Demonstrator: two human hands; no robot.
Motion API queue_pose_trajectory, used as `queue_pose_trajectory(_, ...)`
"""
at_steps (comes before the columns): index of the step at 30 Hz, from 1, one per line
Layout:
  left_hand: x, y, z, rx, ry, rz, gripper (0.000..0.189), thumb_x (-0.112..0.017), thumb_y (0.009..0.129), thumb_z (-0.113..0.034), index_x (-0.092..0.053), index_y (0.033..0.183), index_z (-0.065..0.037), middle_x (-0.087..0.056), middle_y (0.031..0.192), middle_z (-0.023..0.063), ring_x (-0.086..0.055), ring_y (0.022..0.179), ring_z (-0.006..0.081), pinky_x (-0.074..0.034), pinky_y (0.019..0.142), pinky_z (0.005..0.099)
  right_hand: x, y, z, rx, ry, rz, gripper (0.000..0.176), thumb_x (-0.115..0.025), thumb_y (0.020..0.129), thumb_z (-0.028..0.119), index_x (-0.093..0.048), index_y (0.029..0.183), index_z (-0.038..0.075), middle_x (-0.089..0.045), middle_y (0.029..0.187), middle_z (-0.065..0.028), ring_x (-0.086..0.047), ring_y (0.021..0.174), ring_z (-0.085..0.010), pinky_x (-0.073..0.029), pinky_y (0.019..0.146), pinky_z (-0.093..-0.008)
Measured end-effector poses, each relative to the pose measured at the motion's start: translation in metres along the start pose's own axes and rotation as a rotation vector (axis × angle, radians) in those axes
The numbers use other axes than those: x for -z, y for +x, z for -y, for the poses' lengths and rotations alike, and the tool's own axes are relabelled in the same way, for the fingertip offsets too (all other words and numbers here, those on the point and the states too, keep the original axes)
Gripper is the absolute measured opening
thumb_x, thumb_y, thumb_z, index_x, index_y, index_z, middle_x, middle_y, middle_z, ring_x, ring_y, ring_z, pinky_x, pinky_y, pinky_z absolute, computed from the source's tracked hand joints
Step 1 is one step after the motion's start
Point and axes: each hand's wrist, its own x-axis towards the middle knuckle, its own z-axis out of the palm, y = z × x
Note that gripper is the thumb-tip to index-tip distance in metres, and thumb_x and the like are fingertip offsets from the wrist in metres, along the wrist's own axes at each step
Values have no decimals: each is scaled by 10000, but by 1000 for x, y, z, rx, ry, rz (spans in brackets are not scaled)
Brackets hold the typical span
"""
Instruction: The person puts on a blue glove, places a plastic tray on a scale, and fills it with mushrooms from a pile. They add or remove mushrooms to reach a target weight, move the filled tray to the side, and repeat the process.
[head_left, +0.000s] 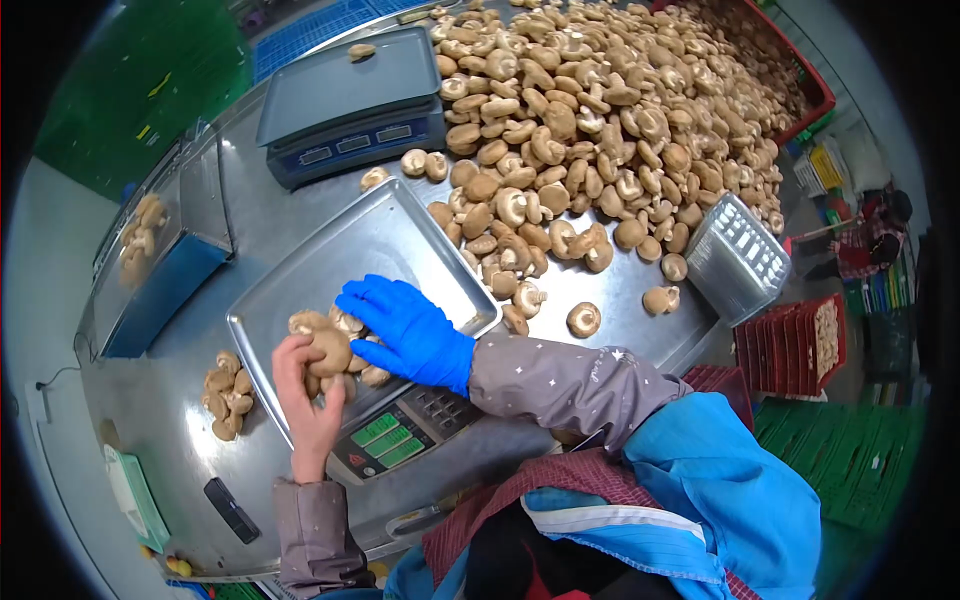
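A small cluster of brown mushrooms (331, 352) lies on the metal tray (262, 305) of a scale (405, 432) with green displays. Bare, my left hand (305, 395) curls its fingers and thumb round a mushroom at the cluster's left side. My right hand (415, 335), in a blue glove, cups the cluster from the right, its fingers bent over the mushrooms at the top and side. Its fingertips are partly hidden, so how many mushrooms it grips does not show.
Behind the tray rises a big heap of mushrooms (620, 110). A second scale (350, 100) stands at upper left, with one mushroom on it. Clear plastic trays (740, 260) are stacked at right. A smaller mushroom pile (228, 395) and a black object (231, 510) lie at left.
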Motion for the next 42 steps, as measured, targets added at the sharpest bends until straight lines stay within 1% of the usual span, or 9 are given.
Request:
queue_pose_trajectory(12, -2, -4, 5, -40, 188, -39, 390, -603, 706, -79, -429, 1049, -17, -429, 1074, 167, -415, 1019, 330, -324, 903, 391, 63, 7, -29, 25, -34, -240, 477, -574, 818, 192, -428, 1255, 71, -534, 1064, -137, -518, 950, -271, -408, 862, -366)
queue_pose_trajectory(14, 3, -9, 8, 26, 126, -54, 398, -596, 717, -85, -430, 1072, -17, -436, 1089, 162, -413, 1037, 326, -316, 917, 390, 111, 8, -37, -777, 628, -146, 416, -603, 792, 184, -490, 1180, 89, -536, 1066, -124, -527, 986, -266, -427, 847, -354)
queue_pose_trajectory(16, 8, -12, 5, 71, 48, -77, 407, -589, 728, -91, -432, 1096, -18, -442, 1104, 158, -410, 1055, 321, -309, 931, 389, 126, -20, -128, -261, -529, -124, 411, -619, 770, 211, -513, 1156, 113, -496, 1121, -129, -522, 995, -299, -438, 834, -368)
queue_pose_trajectory(18, 12, -11, -1, 28, 53, -132, 378, -571, 746, -97, -440, 1093, -21, -451, 1118, 150, -404, 1085, 316, -303, 943, 392, 148, -39, -151, -435, -650, 157, 476, -637, 718, 233, -491, 1161, 136, -525, 1056, -125, -527, 958, -308, -450, 783, -387)
queue_pose_trajectory(23, 23, -20, 1, 110, 26, -183, 342, -491, 844, -151, -425, 1149, -11, -438, 1140, 155, -403, 1097, 302, -311, 944, 368, 153, -45, -161, -441, -416, 17, 442, -668, 720, 164, -504, 1128, 122, -550, 1036, -78, -553, 913, -227, -463, 757, -327)
queue_pose_trajectory(25, 27, -24, 4, 161, 15, -209, 350, -490, 848, -164, -424, 1156, -11, -438, 1140, 153, -404, 1096, 297, -311, 943, 368, 149, -34, -148, -582, 150, -156, 378, -643, 760, 110, -507, 1111, 83, -552, 1029, -41, -532, 933, -144, -447, 784, -276)
queue_pose_trajectory(33, 11, -23, 1, 51, 62, -152, 477, -532, 841, -298, -392, 1204, -21, -377, 1207, 172, -353, 1139, 327, -278, 964, 406, 58, 25, 27, -420, 779, 343, 269, -587, 808, 104, -546, 1068, 52, -559, 1035, -34, -516, 975, -128, -432, 830, -274)
queue_pose_trajectory(36, 10, -25, 5, 8, 152, -133, 537, -542, 832, -355, -382, 1226, -27, -350, 1248, 177, -318, 1175, 349, -245, 978, 442, 39, 28, 35, 60, -140, 139, 223, -572, 812, 113, -583, 1034, 91, -549, 1096, -86, -538, 957, -234, -449, 795, -327)
queue_pose_trajectory(42, -1, -21, 12, 72, 280, -84, 604, -556, 810, -393, -362, 1271, -53, -282, 1319, 188, -242, 1235, 357, -193, 986, 476, 11, 25, 19, 244, -110, 90, 369, -553, 814, 223, -511, 1145, 66, -488, 1211, -125, -463, 1101, -296, -348, 942, -415)
